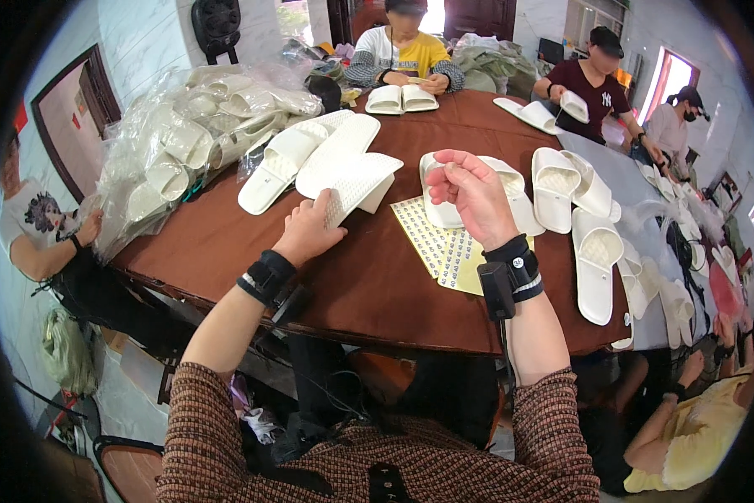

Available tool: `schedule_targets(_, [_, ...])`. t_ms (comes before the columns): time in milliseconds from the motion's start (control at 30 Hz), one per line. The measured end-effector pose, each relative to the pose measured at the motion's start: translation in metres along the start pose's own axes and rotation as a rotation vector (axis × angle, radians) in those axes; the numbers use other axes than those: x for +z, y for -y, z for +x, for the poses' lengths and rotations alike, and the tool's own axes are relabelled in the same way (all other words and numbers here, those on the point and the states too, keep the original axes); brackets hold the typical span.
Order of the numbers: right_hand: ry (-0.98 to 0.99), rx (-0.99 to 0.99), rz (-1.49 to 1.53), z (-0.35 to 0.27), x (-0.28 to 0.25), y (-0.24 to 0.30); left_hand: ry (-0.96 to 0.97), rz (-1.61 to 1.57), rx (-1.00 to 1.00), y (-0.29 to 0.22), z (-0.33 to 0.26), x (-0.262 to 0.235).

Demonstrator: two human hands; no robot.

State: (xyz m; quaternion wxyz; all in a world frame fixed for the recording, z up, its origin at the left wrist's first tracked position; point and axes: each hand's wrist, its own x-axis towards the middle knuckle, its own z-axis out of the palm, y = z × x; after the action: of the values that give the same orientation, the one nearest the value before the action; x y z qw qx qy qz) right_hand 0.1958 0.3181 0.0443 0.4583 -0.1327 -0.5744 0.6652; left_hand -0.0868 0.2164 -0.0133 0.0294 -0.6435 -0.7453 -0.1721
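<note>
Left hand (310, 230) grasping the near edge of a white slipper (356, 180) lying sole-up on the brown table (368, 285), right hand (473, 197) hovering with fingertips pinched above the yellow sticker sheet (444, 247), further slippers (590, 251) lying to the right.

The left hand (308, 228) grips a white slipper (353, 180) on the brown table (368, 277); the right hand (474, 195) hovers pinched.

bagged white slippers (194, 126) heaped at table's left | loose white slippers (595, 251) at right | round brown table (368, 285) | three seated people across
</note>
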Motion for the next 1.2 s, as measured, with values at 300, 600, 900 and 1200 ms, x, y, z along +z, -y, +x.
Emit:
schedule_targets(300, [-0.089,0.048,-0.141,0.005,-0.006,-0.017,0.223,-1.849,-0.207,-0.042,-0.049,-0.079])
schedule_targets(600, [-0.061,0.065,-0.330,-0.004,0.002,-0.022,0.277,-2.143,0.040,-0.083,-0.097,-0.096])
schedule_targets(900, [0.144,0.111,-0.356,-0.011,0.001,-0.019,0.444,-2.294,-0.079,-0.086,-0.121,-0.038])
schedule_targets(1200, [0.082,0.103,-0.202,-0.018,0.013,-0.012,0.647,-2.311,-0.086,-0.082,-0.132,-0.025])
